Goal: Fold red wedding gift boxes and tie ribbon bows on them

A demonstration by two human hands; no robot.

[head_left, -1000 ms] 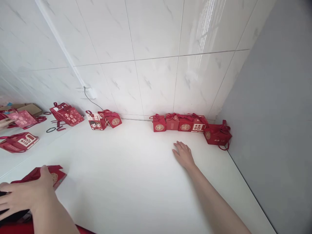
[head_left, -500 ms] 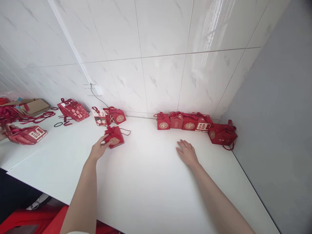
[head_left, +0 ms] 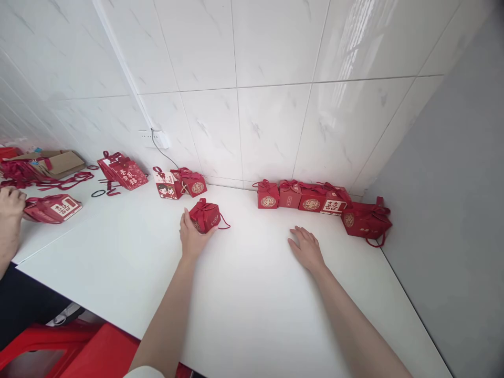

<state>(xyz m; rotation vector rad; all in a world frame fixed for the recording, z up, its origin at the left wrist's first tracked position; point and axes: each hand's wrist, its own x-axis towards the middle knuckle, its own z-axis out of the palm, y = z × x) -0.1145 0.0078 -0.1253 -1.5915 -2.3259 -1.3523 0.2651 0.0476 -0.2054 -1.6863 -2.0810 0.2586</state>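
Note:
My left hand [head_left: 195, 235] is wrapped round the near side of a small red gift box [head_left: 208, 218], thumb on its right and fingers on its left. The box has a ribbon bow on top and a cord loop trailing to the right on the white table [head_left: 244, 294]. My right hand [head_left: 307, 247] lies on the tabletop with fingers stretched out and nothing in it. Behind that hand, a row of red gift boxes [head_left: 289, 195] with bows stands along the wall. At the row's right end is a larger red box [head_left: 366, 220] with a cord handle.
Two decorated boxes [head_left: 167, 186] stand by the wall at left, near a socket [head_left: 153, 138]. Flat red tags [head_left: 124, 173], ribbons and a cardboard box [head_left: 59, 164] lie farther left. Another person's hand [head_left: 10, 220] is beside a red box [head_left: 59, 208]. A red stool [head_left: 94, 352] is below.
My left hand has moved right with the red gift box, which is now turned to show another side. The other person's hand has come further into view at left. My right hand stays put.

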